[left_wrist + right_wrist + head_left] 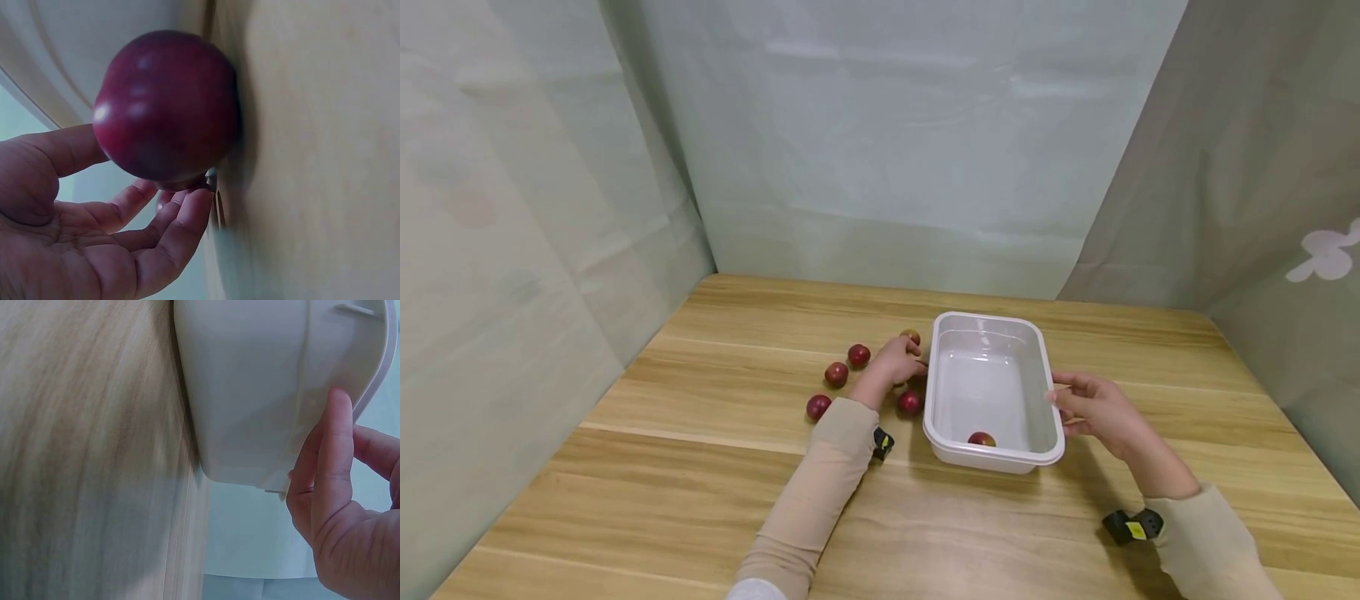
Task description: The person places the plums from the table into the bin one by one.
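Note:
A white plastic tub stands mid-table with one dark red fruit inside, at its near end. Several more red fruits lie on the table left of the tub, among them one further left and one beside my left wrist. My left hand reaches in among them, close to the fruit by the tub's far left corner. In the left wrist view a fruit fills the frame in front of my left hand, whose fingers are loosely curled around nothing. My right hand rests its straight fingers against the tub's right wall.
The wooden table is enclosed by pale green curtains at the back and on both sides. Bare wood lies in front of the tub and to its right. A small black wrist camera sits on my right sleeve.

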